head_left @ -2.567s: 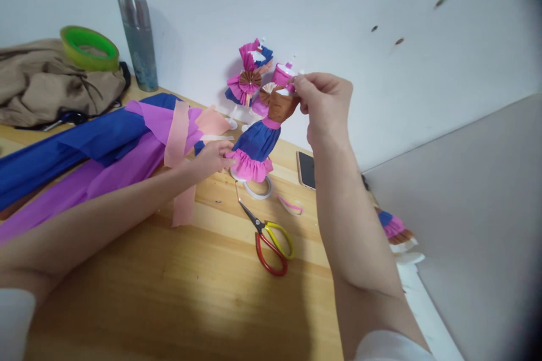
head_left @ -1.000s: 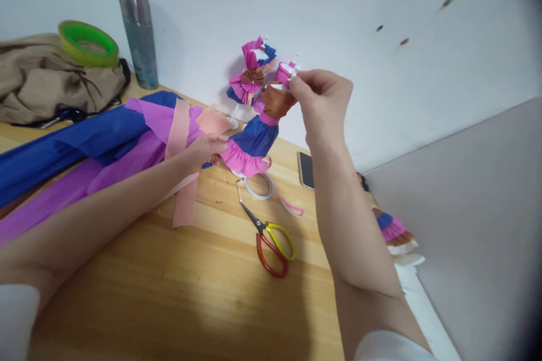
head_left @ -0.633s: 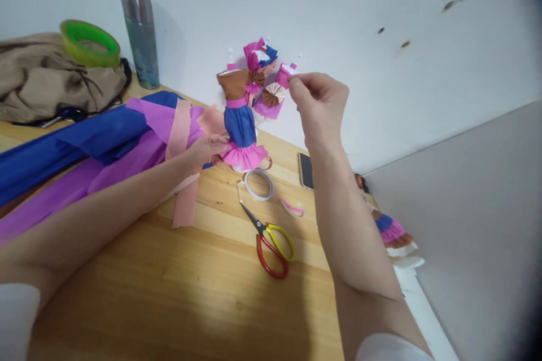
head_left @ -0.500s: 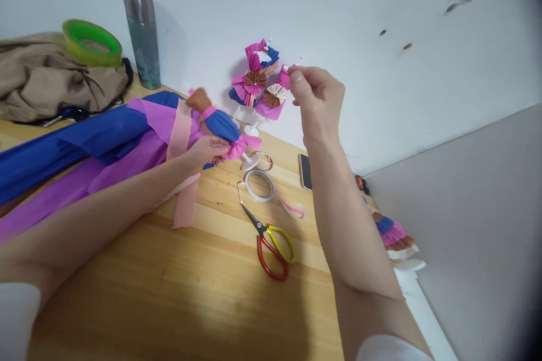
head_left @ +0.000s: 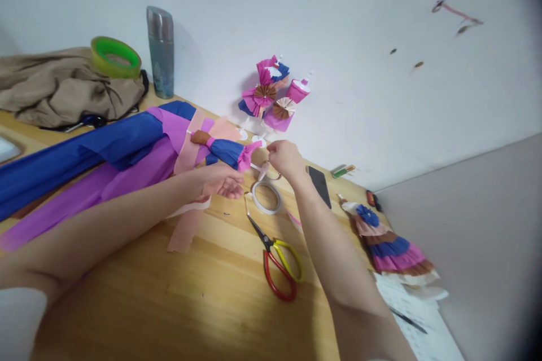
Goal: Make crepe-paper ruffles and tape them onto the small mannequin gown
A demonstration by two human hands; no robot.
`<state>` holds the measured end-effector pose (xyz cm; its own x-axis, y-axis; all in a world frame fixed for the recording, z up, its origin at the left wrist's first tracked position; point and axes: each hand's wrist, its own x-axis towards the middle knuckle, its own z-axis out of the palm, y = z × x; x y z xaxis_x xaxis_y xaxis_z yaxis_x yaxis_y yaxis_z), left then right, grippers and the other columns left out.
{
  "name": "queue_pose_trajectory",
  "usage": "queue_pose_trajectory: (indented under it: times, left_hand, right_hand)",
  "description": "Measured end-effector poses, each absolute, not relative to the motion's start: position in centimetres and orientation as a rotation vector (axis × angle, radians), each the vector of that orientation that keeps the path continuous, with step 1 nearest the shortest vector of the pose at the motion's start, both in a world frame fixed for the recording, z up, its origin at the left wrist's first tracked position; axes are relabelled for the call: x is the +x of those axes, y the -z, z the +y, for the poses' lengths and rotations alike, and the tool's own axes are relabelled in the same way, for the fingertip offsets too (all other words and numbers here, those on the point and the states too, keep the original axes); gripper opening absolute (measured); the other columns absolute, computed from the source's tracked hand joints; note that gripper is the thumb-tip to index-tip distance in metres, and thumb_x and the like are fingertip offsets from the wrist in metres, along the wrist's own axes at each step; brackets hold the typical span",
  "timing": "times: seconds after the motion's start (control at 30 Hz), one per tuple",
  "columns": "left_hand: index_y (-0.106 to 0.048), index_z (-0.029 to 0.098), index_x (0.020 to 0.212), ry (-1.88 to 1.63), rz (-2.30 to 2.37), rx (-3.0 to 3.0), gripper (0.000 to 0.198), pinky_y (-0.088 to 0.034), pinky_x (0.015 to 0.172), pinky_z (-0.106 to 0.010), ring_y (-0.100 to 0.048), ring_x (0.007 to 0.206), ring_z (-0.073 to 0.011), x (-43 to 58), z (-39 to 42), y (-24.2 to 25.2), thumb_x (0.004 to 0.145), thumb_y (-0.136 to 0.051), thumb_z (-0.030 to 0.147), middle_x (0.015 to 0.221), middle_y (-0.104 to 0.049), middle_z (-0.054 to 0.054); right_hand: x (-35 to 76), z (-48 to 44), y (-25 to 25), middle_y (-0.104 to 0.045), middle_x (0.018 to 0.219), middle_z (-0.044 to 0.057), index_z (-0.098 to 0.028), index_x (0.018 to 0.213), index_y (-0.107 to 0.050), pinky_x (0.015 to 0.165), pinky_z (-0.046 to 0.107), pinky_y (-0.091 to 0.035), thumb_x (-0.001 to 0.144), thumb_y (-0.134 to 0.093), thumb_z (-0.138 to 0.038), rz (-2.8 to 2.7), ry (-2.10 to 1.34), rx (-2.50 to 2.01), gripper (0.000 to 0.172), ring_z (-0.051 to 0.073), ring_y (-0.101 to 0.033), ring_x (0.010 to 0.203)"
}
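Note:
A small paper dress (head_left: 222, 150) with a brown top, blue skirt and pink ruffle lies on its side on the crepe paper sheets (head_left: 105, 149). My left hand (head_left: 220, 183) rests just below it, palm up, fingers loosely apart, holding nothing that I can see. My right hand (head_left: 284, 158) is closed in a pinch beside the dress's ruffle end, above a white tape roll (head_left: 266, 198). What it pinches is too small to name.
Red and yellow scissors (head_left: 282, 264) lie on the wooden table (head_left: 203, 304). A phone (head_left: 319, 185), another paper dress (head_left: 392, 248) and white paper sit at the right. Paper figures (head_left: 271, 96) stand against the wall. At the back are a thermos (head_left: 161, 52), a green tape roll (head_left: 115, 56) and beige cloth (head_left: 59, 87).
The dress went from upright between both hands to lying on the crepe paper. My left hand let go of it. My right hand dropped from the wall figures to the table.

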<state>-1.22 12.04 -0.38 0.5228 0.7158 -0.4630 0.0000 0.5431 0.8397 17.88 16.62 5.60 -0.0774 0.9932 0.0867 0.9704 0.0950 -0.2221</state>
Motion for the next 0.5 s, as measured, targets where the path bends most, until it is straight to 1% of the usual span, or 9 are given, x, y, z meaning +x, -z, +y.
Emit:
queue_pose_trajectory:
  times: [0.03, 0.17, 0.23, 0.27, 0.3, 0.37, 0.5]
  left_hand:
    - [-0.067, 0.011, 0.074, -0.477, 0.944, 0.921, 0.024, -0.048, 0.053, -0.022, -0.065, 0.056, -0.0138, -1.2, 12.0, 0.2, 0.077, -0.075, 0.033, 0.067, -0.073, -0.009]
    - [-0.068, 0.009, 0.064, -0.37, 0.996, 0.999, 0.022, -0.046, 0.049, -0.024, -0.062, 0.048, -0.0148, -1.5, 12.4, -0.3, 0.074, -0.074, 0.028, 0.059, -0.071, -0.011]
    - [-0.067, 0.009, 0.062, -0.341, 1.024, 1.032, 0.021, -0.046, 0.05, -0.024, -0.061, 0.046, -0.0149, -1.9, 12.8, -0.6, 0.073, -0.073, 0.026, 0.058, -0.071, -0.011]
    - [-0.067, 0.01, 0.062, -0.335, 1.038, 1.045, 0.02, -0.046, 0.05, -0.025, -0.061, 0.046, -0.015, -2.1, 13.0, -0.7, 0.073, -0.073, 0.026, 0.058, -0.071, -0.011]
    - [-0.067, 0.01, 0.062, -0.336, 1.052, 1.055, 0.02, -0.046, 0.05, -0.024, -0.061, 0.047, -0.0149, -2.3, 13.2, -0.7, 0.072, -0.073, 0.026, 0.058, -0.071, -0.011]
    - [-0.067, 0.011, 0.063, -0.353, 1.076, 1.07, 0.02, -0.046, 0.051, -0.023, -0.062, 0.049, -0.0142, -2.8, 13.6, -0.9, 0.069, -0.076, 0.028, 0.059, -0.071, -0.01]
    - [-0.069, 0.012, 0.066, -0.412, 1.102, 1.106, 0.022, -0.048, 0.052, -0.022, -0.061, 0.049, -0.0125, -4.1, 14.4, -1.5, 0.067, -0.078, 0.033, 0.06, -0.072, -0.007]
  right_hand:
    - [18.0, 16.4, -5.6, -0.077, 0.105, 0.019, -0.011, 0.095, -0.079, 0.089, 0.038, -0.052, 0.08, -0.055, -0.006, -2.186, -0.17, -1.995, 0.029, 0.032, -0.072, 0.103]
    - [17.3, 15.7, -4.8, -0.08, 0.097, 0.01, -0.02, 0.085, -0.08, 0.085, 0.03, -0.051, 0.077, -0.066, -0.013, -2.364, -0.276, -1.936, 0.017, 0.025, -0.073, 0.095]
    - [16.6, 15.7, -4.1, -0.079, 0.093, 0.009, -0.021, 0.08, -0.078, 0.086, 0.031, -0.05, 0.076, -0.071, -0.019, -2.405, -0.306, -1.893, 0.008, 0.026, -0.071, 0.096]
    - [16.3, 15.8, -3.7, -0.079, 0.092, 0.01, -0.02, 0.077, -0.077, 0.087, 0.032, -0.049, 0.076, -0.072, -0.019, -2.406, -0.315, -1.879, 0.005, 0.027, -0.07, 0.096]
    - [16.1, 16.0, -3.4, -0.079, 0.09, 0.011, -0.019, 0.074, -0.076, 0.087, 0.033, -0.048, 0.075, -0.072, -0.018, -2.397, -0.324, -1.866, 0.004, 0.027, -0.07, 0.096]
    - [16.0, 16.3, -2.9, -0.078, 0.088, 0.012, -0.018, 0.071, -0.073, 0.087, 0.034, -0.048, 0.074, -0.07, -0.013, -2.358, -0.354, -1.839, 0.007, 0.027, -0.069, 0.093]
    - [16.9, 16.3, -2.2, -0.076, 0.087, 0.013, -0.016, 0.074, -0.069, 0.082, 0.034, -0.048, 0.075, -0.061, -0.007, -2.185, -0.442, -1.756, 0.012, 0.026, -0.069, 0.087]
